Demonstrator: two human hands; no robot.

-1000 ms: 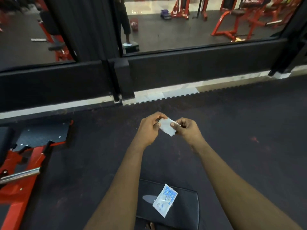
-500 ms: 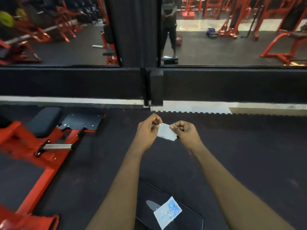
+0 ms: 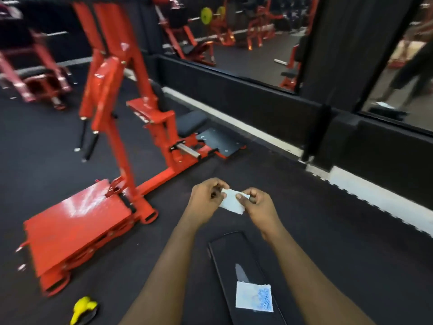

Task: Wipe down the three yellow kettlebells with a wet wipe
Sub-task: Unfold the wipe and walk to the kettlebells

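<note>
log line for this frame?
phase: prep | left hand: pinches wet wipe | right hand: pinches wet wipe | yellow kettlebell: lower left, untouched

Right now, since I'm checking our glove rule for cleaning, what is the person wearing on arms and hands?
Nothing visible: the left hand and right hand are ungloved, neither wrist has a watch or band, and no sleeves show.

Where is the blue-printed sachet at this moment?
In the head view, the sachet lies flat on the black pad, near the bottom edge, slightly right of centre.
</note>
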